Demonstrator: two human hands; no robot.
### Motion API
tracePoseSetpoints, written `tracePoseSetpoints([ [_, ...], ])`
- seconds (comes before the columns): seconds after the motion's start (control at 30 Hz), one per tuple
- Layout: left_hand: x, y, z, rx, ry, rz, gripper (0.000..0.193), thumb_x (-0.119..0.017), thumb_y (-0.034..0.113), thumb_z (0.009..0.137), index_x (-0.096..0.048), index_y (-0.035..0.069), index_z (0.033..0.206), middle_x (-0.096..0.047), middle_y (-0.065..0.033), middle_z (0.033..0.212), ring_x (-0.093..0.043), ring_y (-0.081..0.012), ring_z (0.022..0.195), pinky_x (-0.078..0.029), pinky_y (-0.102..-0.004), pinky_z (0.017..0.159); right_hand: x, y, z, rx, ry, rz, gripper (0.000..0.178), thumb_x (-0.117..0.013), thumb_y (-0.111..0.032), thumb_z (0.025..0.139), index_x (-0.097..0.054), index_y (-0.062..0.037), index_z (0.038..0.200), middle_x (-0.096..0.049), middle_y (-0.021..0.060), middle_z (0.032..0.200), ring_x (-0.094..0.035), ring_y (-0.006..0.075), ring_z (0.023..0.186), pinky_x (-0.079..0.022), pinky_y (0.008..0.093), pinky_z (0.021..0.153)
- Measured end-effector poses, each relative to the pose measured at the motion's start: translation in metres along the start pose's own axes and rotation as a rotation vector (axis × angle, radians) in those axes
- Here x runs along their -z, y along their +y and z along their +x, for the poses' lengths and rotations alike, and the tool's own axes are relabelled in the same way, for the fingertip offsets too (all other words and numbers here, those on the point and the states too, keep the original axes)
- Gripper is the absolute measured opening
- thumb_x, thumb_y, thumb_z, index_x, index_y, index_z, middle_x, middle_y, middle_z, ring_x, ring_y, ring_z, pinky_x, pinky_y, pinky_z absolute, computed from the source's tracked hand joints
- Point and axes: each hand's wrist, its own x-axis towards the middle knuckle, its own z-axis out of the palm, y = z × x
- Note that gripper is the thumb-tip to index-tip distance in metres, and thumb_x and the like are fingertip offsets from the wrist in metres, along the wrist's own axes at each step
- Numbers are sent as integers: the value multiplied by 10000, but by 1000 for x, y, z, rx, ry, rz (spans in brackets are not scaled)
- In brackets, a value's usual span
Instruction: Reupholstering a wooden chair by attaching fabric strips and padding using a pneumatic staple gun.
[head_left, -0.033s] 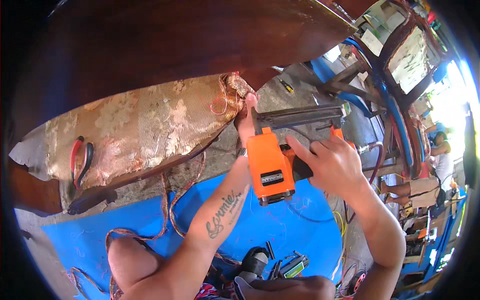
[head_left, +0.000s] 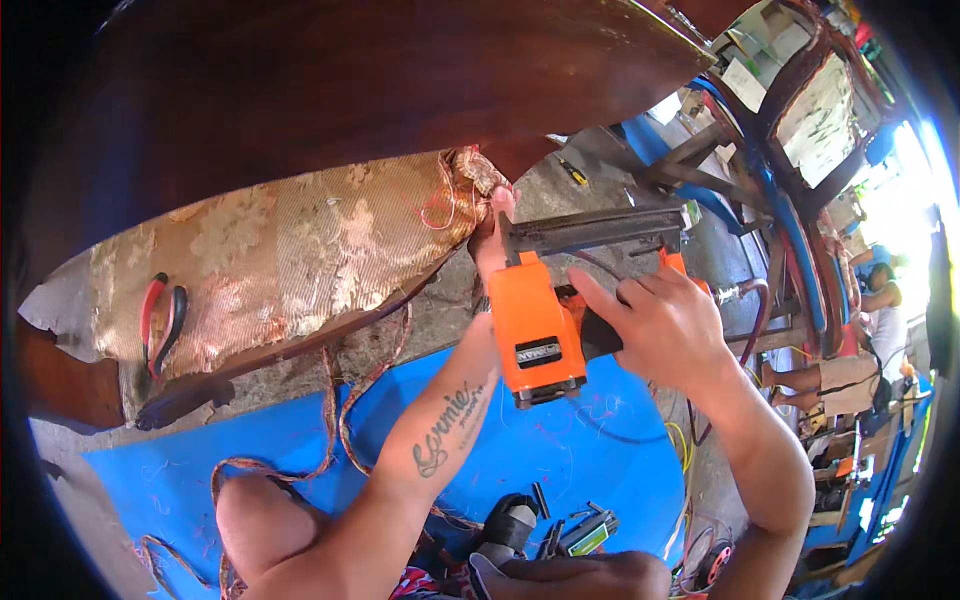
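Observation:
My right hand (head_left: 665, 325) is wrapped round the grip of an orange and black air staple gun (head_left: 540, 325), its long dark magazine uppermost and its nose beside my left thumb. At the right end of the patterned gold-beige upholstery fabric (head_left: 290, 250), my left hand (head_left: 495, 235) grips the bunched corner, thumb upward. The gun's body and the fabric hide most of its fingers. Loose red thread hangs at this corner. A dark brown polished wooden panel (head_left: 350, 90) rises above the fabric. Pliers with red and black handles (head_left: 150, 308) lie on the fabric's left part.
A blue sheet (head_left: 530, 450) covers the floor under my legs, with braided cord (head_left: 330, 420) across it and a small green-labelled box (head_left: 590, 535). A yellow-black screwdriver (head_left: 573, 173) lies on the concrete. A hose (head_left: 757, 320) trails from the gun. Another person (head_left: 850, 370) sits far right.
The staple gun has tilted a little, its orange body shifting slightly left and up along with my right hand's fingers. My left hand keeps its place at the fabric corner.

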Motion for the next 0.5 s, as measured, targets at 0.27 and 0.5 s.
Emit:
tracePoseSetpoints([
  [0.27,17,-24,10,-497,-333,-233,350,-517,244,929,-506,52,1221,-574,-43,1114,-536,-127,1067,-433,-244,881,21,3,29,56,-7,-94,681,-647,-135,583,-521,-179,1251,-531,10,653,-550,211,609,-458,321,599],
  [0.5,20,-23,9,-430,-303,-202,330,-525,250,924,-514,56,1191,-572,-38,1083,-537,-122,1031,-433,-242,851,40,2,44,87,-136,-202,405,-513,-141,814,-517,-127,1219,-631,28,758,-617,187,673,-471,311,661],
])
